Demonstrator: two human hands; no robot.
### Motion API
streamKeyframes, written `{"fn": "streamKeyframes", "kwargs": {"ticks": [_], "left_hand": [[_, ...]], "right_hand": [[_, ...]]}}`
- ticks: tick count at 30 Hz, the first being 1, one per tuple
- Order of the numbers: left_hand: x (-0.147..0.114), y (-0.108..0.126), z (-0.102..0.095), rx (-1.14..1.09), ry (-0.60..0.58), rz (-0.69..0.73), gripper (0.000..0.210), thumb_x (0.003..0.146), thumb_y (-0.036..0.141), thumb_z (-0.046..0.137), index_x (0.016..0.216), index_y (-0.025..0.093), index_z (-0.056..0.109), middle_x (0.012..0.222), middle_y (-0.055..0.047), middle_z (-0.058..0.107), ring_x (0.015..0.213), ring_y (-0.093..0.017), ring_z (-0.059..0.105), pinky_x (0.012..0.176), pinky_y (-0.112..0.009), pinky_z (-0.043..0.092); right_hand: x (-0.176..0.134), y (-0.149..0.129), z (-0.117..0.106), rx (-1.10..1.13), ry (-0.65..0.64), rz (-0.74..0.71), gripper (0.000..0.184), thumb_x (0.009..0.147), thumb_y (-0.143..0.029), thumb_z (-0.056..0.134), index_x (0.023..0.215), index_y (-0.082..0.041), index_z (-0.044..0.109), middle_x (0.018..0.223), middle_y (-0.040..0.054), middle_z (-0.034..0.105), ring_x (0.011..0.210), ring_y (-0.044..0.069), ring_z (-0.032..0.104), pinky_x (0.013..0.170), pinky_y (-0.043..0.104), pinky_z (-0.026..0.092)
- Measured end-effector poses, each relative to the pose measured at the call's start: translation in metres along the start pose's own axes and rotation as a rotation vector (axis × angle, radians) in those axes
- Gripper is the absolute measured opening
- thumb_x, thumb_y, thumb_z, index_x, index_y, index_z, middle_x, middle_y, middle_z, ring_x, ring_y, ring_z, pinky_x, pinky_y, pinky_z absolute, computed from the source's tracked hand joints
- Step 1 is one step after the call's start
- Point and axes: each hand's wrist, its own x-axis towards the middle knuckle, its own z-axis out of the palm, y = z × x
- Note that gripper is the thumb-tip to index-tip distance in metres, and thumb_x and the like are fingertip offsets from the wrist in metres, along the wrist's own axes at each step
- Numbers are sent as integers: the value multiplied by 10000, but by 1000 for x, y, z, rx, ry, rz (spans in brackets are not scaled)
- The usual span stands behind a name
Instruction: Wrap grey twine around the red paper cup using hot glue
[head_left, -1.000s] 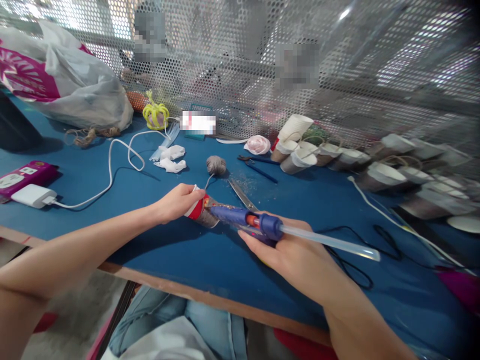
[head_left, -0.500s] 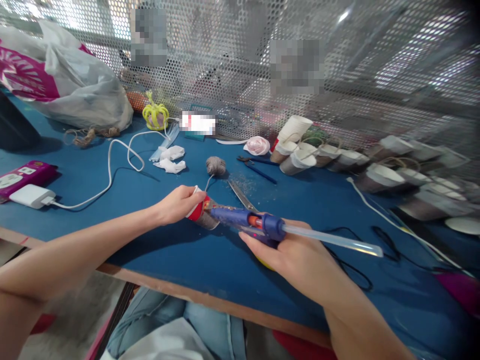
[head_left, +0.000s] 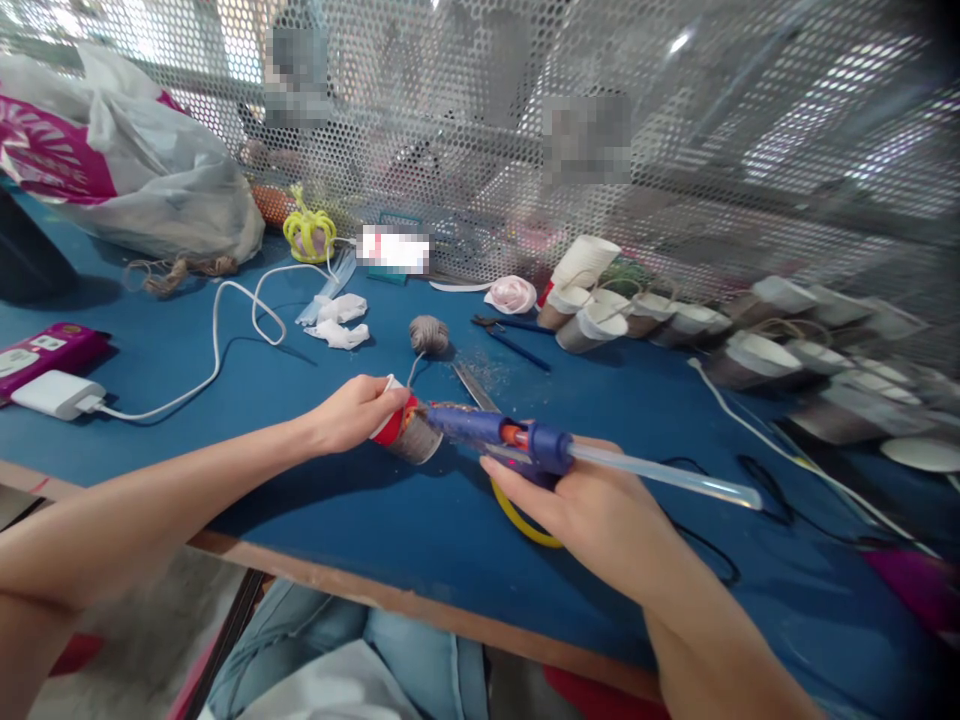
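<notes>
My left hand (head_left: 356, 412) is closed around the rim end of a paper cup (head_left: 418, 438), which lies tilted on its side. The cup is red near the rim, and grey yarn covers its lower part. A strand runs from it to a ball of grey yarn (head_left: 429, 335). In my right hand (head_left: 577, 495) is a blue hot glue gun (head_left: 487, 430), with a clear glue stick (head_left: 667, 475) jutting from its back. The gun's nozzle is at the cup's side; whether it touches, I cannot tell. Scissors (head_left: 474, 388) with a yellow handle lie partly hidden beneath the gun.
Blue-handled pliers (head_left: 517, 340) and a pink fabric rose (head_left: 511, 294) lie behind. Several wrapped cups (head_left: 592, 325) stand at the right. On the left are a power strip (head_left: 56, 355), a white cable (head_left: 217, 360) and a plastic bag (head_left: 172, 190). A perforated metal screen (head_left: 465, 150) borders the back.
The glue gun has shifted slightly right, its nozzle moving up along the cup. More of the cup's yarn-covered side and the scissors' yellow handle now show. My left hand keeps its hold.
</notes>
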Motion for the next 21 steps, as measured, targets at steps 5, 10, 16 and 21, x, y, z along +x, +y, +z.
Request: {"fn": "streamKeyframes", "kwargs": {"ticks": [5,10,16,21], "left_hand": [[0,1,0,-1,21,12,414,753,422,355,733,90,602,546,-4,500,496,-99,399,456,-204,308],[-1,2,1,21,12,1,421,761,422,342,738,92,602,550,-3,499,491,-96,391,448,-201,295],[0,0,0,13,4,6,422,761,433,337,735,96,590,550,3,496,484,-92,382,452,-201,295],[0,0,1,10,5,7,421,762,431,338,725,96,590,562,-3,505,500,-97,400,460,-199,306]], "right_hand": [[0,0,1,-8,-25,7,169,734,-210,445,651,-198,591,528,16,577,466,144,535,466,247,453],[0,1,1,-14,-26,10,162,731,-207,448,664,-191,595,555,26,594,497,152,552,486,255,458],[0,0,0,-35,-30,7,160,730,-205,451,668,-192,598,549,22,591,482,149,545,482,255,458],[-3,1,2,-53,-35,-17,180,748,-227,438,645,-210,584,562,18,601,516,159,558,502,266,457]]}}
